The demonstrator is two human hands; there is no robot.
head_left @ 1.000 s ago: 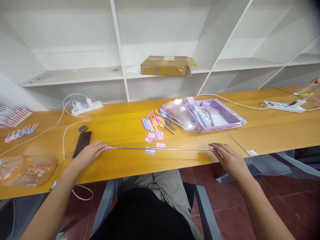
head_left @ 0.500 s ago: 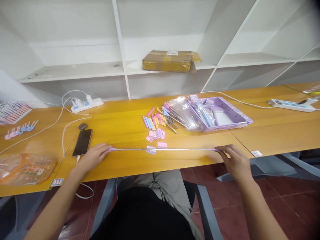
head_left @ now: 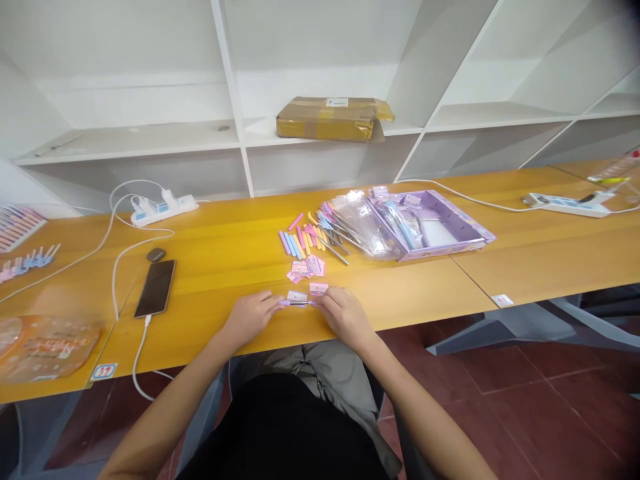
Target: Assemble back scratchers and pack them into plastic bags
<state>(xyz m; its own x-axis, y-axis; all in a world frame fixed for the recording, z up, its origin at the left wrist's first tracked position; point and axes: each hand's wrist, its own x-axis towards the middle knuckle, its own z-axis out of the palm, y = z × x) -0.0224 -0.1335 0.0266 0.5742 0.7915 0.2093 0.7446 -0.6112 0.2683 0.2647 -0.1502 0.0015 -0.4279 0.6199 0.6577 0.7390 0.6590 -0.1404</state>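
Observation:
Between my hands is a telescopic rod with purple ends and a short silver middle, pushed nearly all the way in. My left hand pinches its left purple end. At the right end, my right hand has its fingers closed on the other tip, partly hiding it. Just beyond the rod lie small printed cards, a whitish one and a pink one. Farther back is a loose pile of pink cards. Behind these are several pastel tubes and silver rods.
Clear plastic bags lean against an open purple box. At left are a phone on a white cable, a small dark object, a power strip and an orange plastic bag. A taped carton sits on the shelf.
The rod has collapsed from a long extended length to a short one. Both hands have come inward toward each other, each still holding its end.

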